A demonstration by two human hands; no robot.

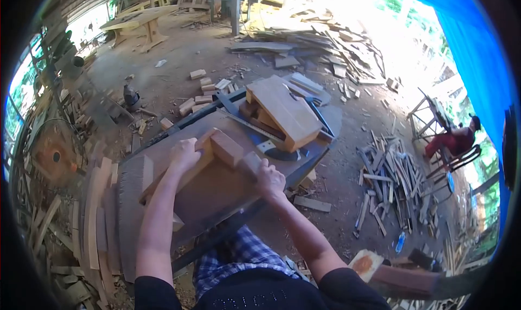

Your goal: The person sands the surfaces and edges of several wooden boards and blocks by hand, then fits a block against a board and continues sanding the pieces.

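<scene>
Left hand (pixel 184 153) clamped over the left end of the wooden block (pixel 225 147), which lies flat on the worktop (pixel 217 196). Right hand (pixel 269 181) curled round its right end. Seems to be positioning it; sliding it calls for even two-handed pressure.

An open-sided woodworking shed: offcut piles (pixel 331 44) litter the dirt floor (pixel 179 55), a saw worktop (pixel 217 190) stands under a blue tarpaulin (pixel 477 55).
</scene>
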